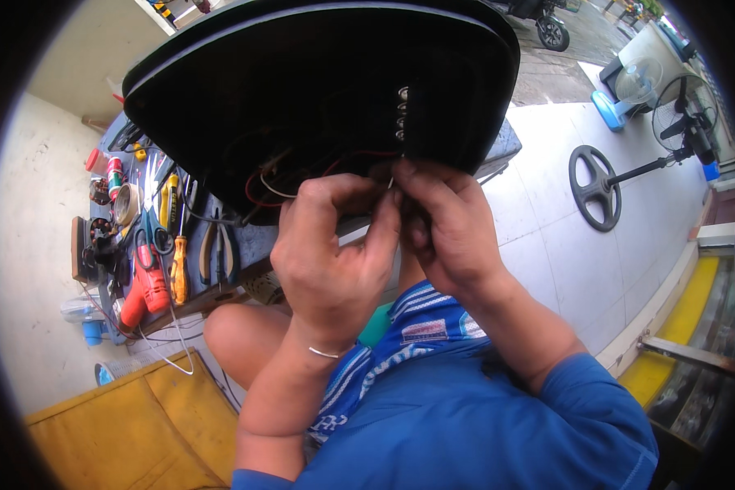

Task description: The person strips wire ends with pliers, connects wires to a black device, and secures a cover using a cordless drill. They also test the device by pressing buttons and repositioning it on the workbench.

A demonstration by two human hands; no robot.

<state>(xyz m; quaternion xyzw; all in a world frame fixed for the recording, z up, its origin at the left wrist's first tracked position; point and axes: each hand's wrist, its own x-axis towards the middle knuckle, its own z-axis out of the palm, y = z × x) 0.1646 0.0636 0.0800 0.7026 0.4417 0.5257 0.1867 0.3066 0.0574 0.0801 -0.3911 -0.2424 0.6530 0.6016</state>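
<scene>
A large black panel [302, 82] with a row of several small metal fittings [402, 114] stands tilted over the front of the workbench. Red wires [354, 153] and white wires [273, 186] run along its lower part. My left hand [335, 245] and my right hand [449, 229] meet just below the fittings, fingertips closed round a thin pale wire end [390, 181]. Part of their grip is hidden behind the fingers.
The cluttered bench [261, 241] at left holds pliers [228, 253], scissors [147, 220], screwdrivers [180, 269] and a red power tool [147, 290]. A yellow padded surface [114, 425] lies lower left. At right stand fans [639, 82] on the tiled floor [531, 245]; a scooter [551, 33] is beyond.
</scene>
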